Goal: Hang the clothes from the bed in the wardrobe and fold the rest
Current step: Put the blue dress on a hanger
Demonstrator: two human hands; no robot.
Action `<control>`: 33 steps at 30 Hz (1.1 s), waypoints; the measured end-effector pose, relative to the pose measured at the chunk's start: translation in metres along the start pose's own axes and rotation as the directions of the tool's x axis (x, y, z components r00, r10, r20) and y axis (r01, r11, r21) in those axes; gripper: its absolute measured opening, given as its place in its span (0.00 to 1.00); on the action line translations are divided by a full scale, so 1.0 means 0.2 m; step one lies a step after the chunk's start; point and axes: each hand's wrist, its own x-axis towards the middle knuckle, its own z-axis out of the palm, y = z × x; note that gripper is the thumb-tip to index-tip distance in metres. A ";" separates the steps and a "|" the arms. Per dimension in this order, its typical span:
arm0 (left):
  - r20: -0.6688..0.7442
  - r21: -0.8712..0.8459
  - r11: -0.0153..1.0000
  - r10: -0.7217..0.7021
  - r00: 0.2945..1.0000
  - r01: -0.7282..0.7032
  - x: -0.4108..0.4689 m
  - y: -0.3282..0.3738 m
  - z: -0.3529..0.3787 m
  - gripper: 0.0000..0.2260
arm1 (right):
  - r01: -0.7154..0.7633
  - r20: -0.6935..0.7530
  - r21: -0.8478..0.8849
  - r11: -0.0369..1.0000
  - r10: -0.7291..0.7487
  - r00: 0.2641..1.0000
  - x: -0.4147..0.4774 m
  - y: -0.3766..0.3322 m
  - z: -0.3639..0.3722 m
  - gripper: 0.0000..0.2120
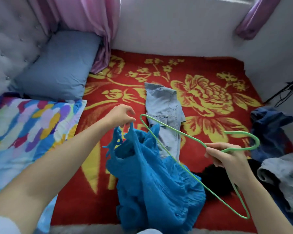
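Observation:
My left hand pinches a strap of a bright blue crinkled garment and holds it up over the bed; the rest of it hangs down to the front edge. My right hand grips a green wire hanger at the neck below its hook, and one hanger arm reaches left to the garment's top. A light denim shirt lies flat on the red blanket behind them.
The red blanket with yellow flowers covers the bed. A blue pillow and a multicoloured pillow lie at left. Dark blue, grey and black clothes are heaped at right. White walls and purple curtains stand behind.

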 end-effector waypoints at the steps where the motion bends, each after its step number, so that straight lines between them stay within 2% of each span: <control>1: -0.015 -0.036 0.999 0.009 1.000 -0.010 -0.02 0.06 -0.03 0.06 | 0.025 0.010 0.003 1.000 -0.025 1.000 -0.01 -0.04 -0.03 0.09; 4: -0.026 -0.166 0.985 0.044 0.999 -0.048 -0.06 0.22 -0.13 0.12 | 0.082 0.020 0.011 0.997 -0.083 0.996 -0.03 -0.12 -0.11 0.08; 6: -0.015 -0.163 0.983 0.088 0.996 -0.090 -0.11 0.30 -0.18 0.14 | 0.124 -0.003 0.013 0.992 -0.124 0.992 -0.05 -0.14 -0.17 0.08; 8: 0.019 -0.093 0.986 0.140 0.990 -0.138 -0.16 0.37 -0.23 0.16 | 0.166 -0.014 0.001 0.986 -0.166 0.986 -0.06 -0.16 -0.22 0.08; 12: 0.216 0.128 0.940 0.285 0.934 -0.316 -0.28 0.50 -0.37 0.20 | 0.231 0.018 -0.031 0.972 -0.231 0.973 -0.03 -0.20 -0.32 0.11; 14: 0.263 0.186 0.900 0.342 0.902 -0.395 -0.35 0.58 -0.44 0.16 | 0.270 0.080 -0.049 0.962 -0.265 0.961 0.00 -0.26 -0.35 0.15; 19: 0.237 0.181 0.852 0.447 0.863 -0.491 -0.48 0.80 -0.56 0.05 | 0.388 0.286 -0.016 0.922 -0.367 0.885 0.10 -0.48 -0.37 0.19; 23: 0.204 0.111 0.818 0.537 0.819 -0.564 -0.57 0.95 -0.58 0.19 | 0.441 0.415 0.121 0.889 -0.449 0.791 0.19 -0.68 -0.34 0.11; 26: 0.186 0.070 0.800 0.576 0.796 -0.595 -0.61 1.03 -0.58 0.18 | 0.411 0.479 0.207 0.888 -0.458 0.749 0.25 -0.78 -0.25 0.07; 28: 0.154 0.070 0.802 0.579 0.800 -0.594 -0.62 1.04 -0.60 0.14 | 0.336 0.435 0.352 0.874 -0.471 0.767 0.28 -0.77 -0.21 0.16; 29: 0.123 0.061 0.808 0.576 0.808 -0.585 -0.63 1.03 -0.62 0.13 | 0.308 0.406 0.414 0.857 -0.476 0.780 0.30 -0.75 -0.21 0.17; 30: 0.087 0.031 0.822 0.565 0.820 -0.569 -0.63 1.01 -0.65 0.14 | 0.291 0.377 0.452 0.843 -0.476 0.794 0.31 -0.73 -0.19 0.13; 31: 0.060 -0.035 0.844 0.536 0.842 -0.535 -0.63 0.98 -0.68 0.15 | 0.281 0.373 0.482 0.830 -0.485 0.791 0.32 -0.71 -0.18 0.07; 32: 0.063 -0.138 0.868 0.488 0.871 -0.476 -0.64 0.94 -0.71 0.17 | 0.263 0.353 0.510 0.819 -0.479 0.804 0.32 -0.69 -0.17 0.04; 33: 0.089 -0.243 0.880 0.439 0.894 -0.408 -0.65 0.89 -0.74 0.19 | 0.244 0.331 0.528 0.814 -0.461 0.823 0.34 -0.67 -0.16 0.12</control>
